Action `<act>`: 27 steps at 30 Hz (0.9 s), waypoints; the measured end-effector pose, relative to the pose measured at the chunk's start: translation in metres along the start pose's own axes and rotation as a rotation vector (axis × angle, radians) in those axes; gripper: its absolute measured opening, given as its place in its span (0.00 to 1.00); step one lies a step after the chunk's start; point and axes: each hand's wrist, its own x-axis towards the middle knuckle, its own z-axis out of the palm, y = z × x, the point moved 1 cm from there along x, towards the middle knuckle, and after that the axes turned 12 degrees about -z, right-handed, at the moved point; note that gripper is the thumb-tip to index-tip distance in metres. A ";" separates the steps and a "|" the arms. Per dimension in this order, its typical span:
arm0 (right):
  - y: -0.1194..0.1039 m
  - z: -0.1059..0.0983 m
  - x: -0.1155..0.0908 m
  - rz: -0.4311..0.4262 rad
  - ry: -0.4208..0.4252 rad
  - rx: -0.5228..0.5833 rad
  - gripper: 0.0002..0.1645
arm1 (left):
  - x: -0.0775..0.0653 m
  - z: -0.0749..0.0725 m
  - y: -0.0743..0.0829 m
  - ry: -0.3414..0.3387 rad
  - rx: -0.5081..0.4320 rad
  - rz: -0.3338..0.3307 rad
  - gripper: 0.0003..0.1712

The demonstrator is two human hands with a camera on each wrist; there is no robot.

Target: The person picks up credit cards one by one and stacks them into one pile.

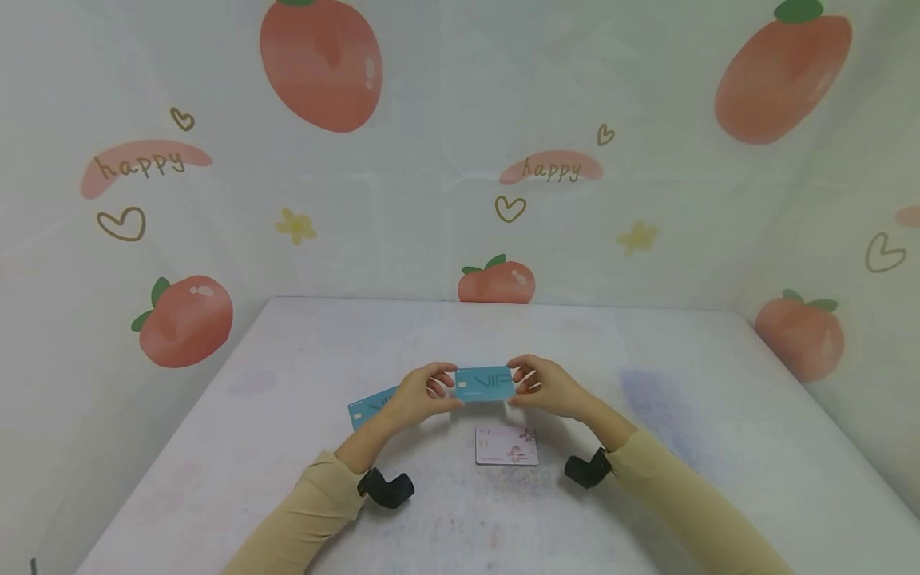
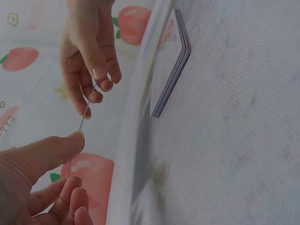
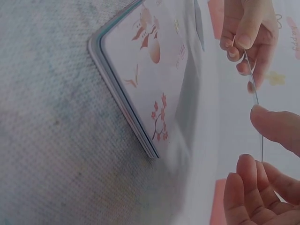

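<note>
A blue VIP card [image 1: 483,384] is held up off the table between both hands, its printed face toward the head camera. My left hand [image 1: 420,394] pinches its left edge between thumb and fingers; my right hand [image 1: 548,386] pinches the right edge the same way. Both wrist views show the card edge-on as a thin line. Below it on the table lies a short stack of cards, the top one a pink VIP card [image 1: 506,446] with blossom print [image 3: 154,51]. Another blue card [image 1: 368,408] lies tilted at the left, partly hidden behind my left hand and wrist.
A white table [image 1: 302,343] carries the cards. Behind it and at the sides hangs a white cloth [image 1: 431,104] printed with red fruit. Black wrist-worn devices [image 1: 388,488] sit at both sleeve cuffs, low over the table.
</note>
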 end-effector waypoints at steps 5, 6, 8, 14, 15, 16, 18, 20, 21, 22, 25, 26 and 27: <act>-0.001 -0.001 -0.002 0.010 -0.007 -0.009 0.32 | -0.001 0.001 0.000 -0.007 -0.001 0.010 0.33; -0.001 0.000 -0.002 0.014 -0.009 -0.014 0.32 | -0.001 0.002 0.000 -0.009 -0.001 0.011 0.33; -0.001 0.000 -0.003 0.016 -0.013 -0.019 0.32 | -0.001 0.002 0.000 -0.011 -0.001 0.013 0.33; -0.002 -0.001 -0.006 -0.006 -0.010 0.000 0.32 | 0.000 0.004 0.001 -0.010 0.003 0.010 0.33; -0.002 -0.001 -0.007 -0.029 -0.011 -0.005 0.32 | 0.000 0.004 0.001 -0.011 0.003 0.009 0.33; -0.003 -0.002 -0.007 -0.032 -0.010 -0.006 0.33 | 0.000 0.005 0.001 -0.011 0.003 0.010 0.33; -0.002 -0.002 -0.009 -0.034 -0.012 -0.006 0.33 | 0.000 0.005 0.001 -0.012 0.005 0.015 0.33; -0.001 -0.001 -0.009 -0.009 -0.014 -0.009 0.33 | 0.000 0.005 0.000 -0.016 0.004 0.021 0.33; 0.000 -0.001 -0.009 0.004 -0.014 -0.014 0.32 | 0.000 0.006 0.000 -0.020 0.002 0.024 0.33; 0.002 0.000 -0.009 0.031 -0.016 -0.010 0.32 | -0.001 0.006 0.000 -0.023 0.000 0.025 0.33; 0.004 0.001 -0.008 0.051 -0.022 -0.019 0.32 | -0.001 0.007 0.000 -0.032 -0.008 0.024 0.33; 0.004 0.001 -0.008 0.052 -0.023 -0.021 0.32 | -0.001 0.007 0.000 -0.034 -0.011 0.023 0.33; 0.004 0.001 -0.009 0.052 -0.023 -0.022 0.32 | -0.001 0.008 0.000 -0.036 -0.013 0.021 0.33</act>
